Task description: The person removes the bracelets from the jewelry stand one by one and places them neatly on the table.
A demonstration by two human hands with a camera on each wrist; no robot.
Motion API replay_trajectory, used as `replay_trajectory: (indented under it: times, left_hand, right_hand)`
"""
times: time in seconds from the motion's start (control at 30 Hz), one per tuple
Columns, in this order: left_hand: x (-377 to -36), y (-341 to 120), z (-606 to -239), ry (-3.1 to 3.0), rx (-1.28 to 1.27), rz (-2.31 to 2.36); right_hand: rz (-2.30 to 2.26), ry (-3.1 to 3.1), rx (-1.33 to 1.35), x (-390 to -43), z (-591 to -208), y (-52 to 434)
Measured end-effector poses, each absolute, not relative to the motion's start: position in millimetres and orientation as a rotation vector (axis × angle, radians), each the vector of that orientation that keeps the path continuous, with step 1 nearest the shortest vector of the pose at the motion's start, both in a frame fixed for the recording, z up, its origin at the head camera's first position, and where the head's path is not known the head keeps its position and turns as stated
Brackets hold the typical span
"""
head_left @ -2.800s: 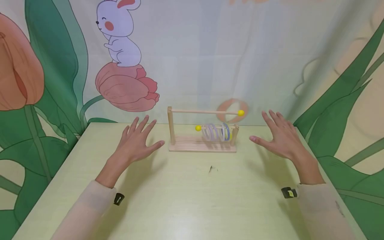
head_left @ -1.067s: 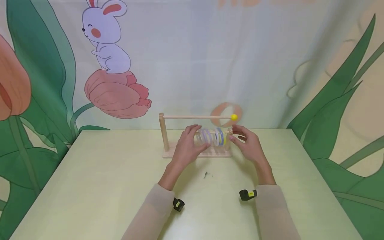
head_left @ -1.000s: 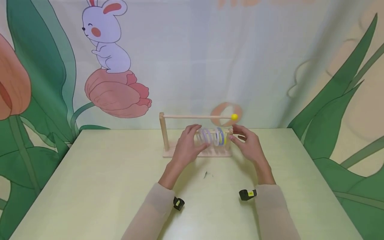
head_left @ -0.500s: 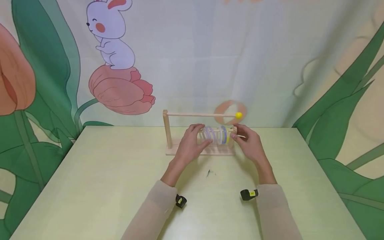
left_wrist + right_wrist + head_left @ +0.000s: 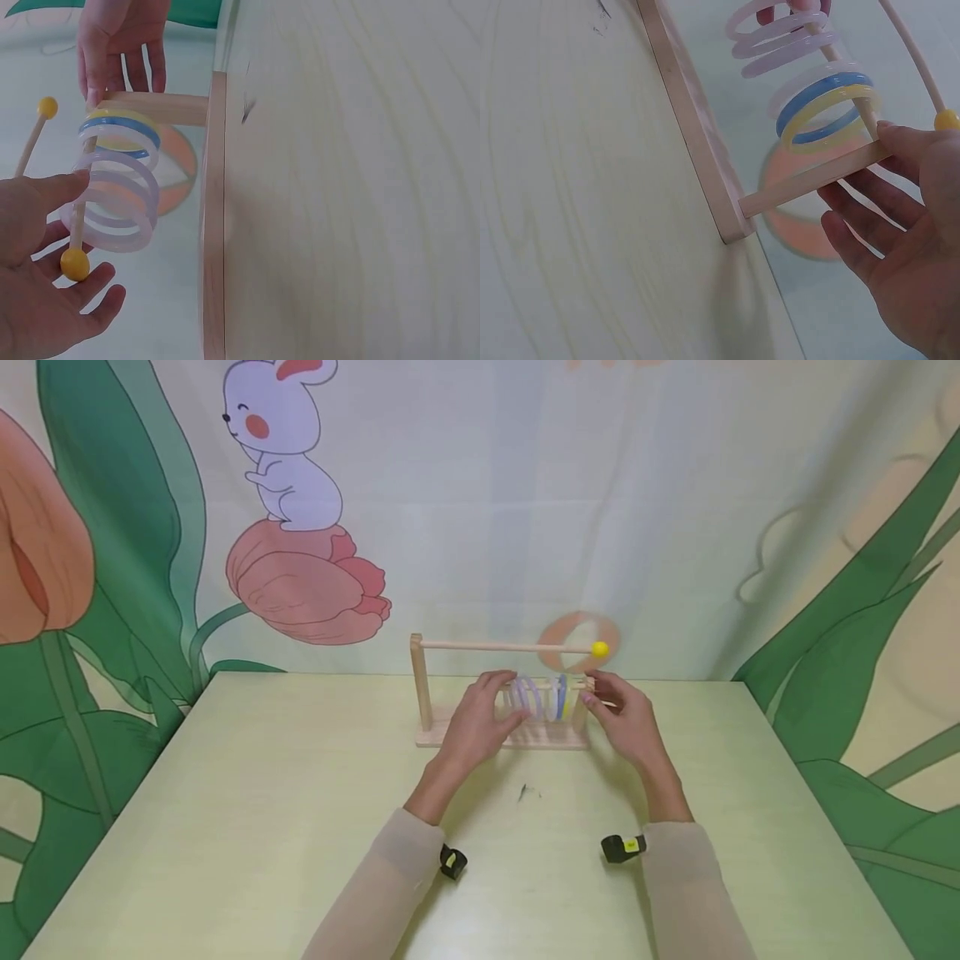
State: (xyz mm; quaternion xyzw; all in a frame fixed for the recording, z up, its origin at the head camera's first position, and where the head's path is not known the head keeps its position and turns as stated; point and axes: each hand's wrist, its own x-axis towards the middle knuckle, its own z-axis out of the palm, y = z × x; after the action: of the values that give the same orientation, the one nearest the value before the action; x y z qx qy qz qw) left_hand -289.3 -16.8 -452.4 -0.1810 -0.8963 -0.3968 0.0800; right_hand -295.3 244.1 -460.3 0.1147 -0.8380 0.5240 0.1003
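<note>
The left hand [image 5: 480, 722] has its fingers loosely spread round the free end of the lower rod [image 5: 82, 187], a fingertip touching the nearest pale ring [image 5: 112, 225] — nothing firmly held. The right hand [image 5: 622, 718] rests open-fingered against the short post [image 5: 817, 180] of the wooden rack [image 5: 502, 739]. Since half a second ago both hands have barely shifted — they've settled at the rings. Both forearms reach forward across the table [image 5: 225, 827].

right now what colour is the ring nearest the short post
Yellow: the yellow ring beside the short post, clearest in the right wrist view.
</note>
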Motion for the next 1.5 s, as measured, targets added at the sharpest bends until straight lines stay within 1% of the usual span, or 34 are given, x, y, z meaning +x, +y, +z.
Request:
replay_trajectory:
  times: [0.47,1.13,1.43,1.5]
  left_hand:
    - [-289,-23,-449,-2.693,-0.597,-1.227]
    - [-292,-29,-454,-2.631,-0.523,-1.307]
    - [-294,-35,-450,-2.579,-0.49,-1.328]
    - [-293,-38,-448,-2.58,-0.478,-1.323]
  right_hand:
    - [1.534,-2.512,0.318,-295,-459,244]
    - [1.541,-2.503,0.344,-294,-459,246]
    - [1.515,-2.513,0.337,-295,-461,247]
    - [1.528,-2.517,0.341,-289,-453,241]
